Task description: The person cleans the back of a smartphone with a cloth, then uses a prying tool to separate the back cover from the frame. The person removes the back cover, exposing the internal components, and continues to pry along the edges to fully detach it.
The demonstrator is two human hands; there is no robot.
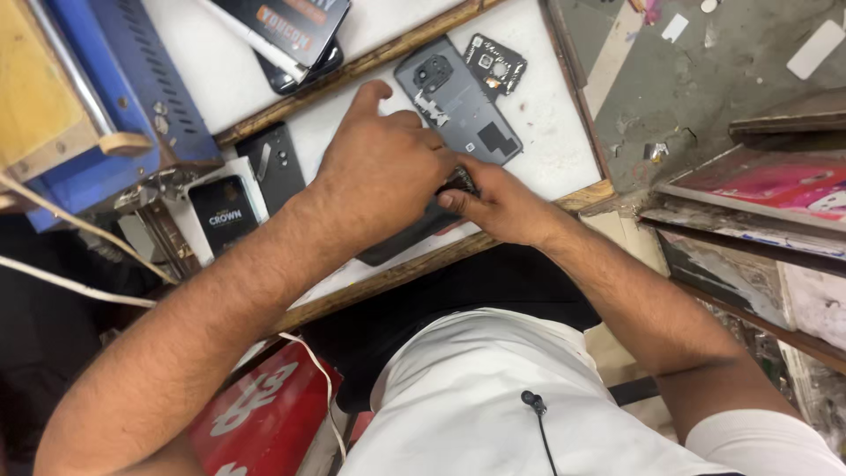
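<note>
A dark phone [414,231] is held down on a white, wood-framed work board [564,141] beneath the left hand [381,172], whose palm covers most of it. The right hand [498,204] is brought in against the left, its fingertips pinched on a small dark part [460,181] at the phone's upper end. Just beyond the hands a grey back cover [463,104] is laid flat, with a loose camera frame [495,63] beside it. A black card [224,211] is seen to the left of the left wrist.
</note>
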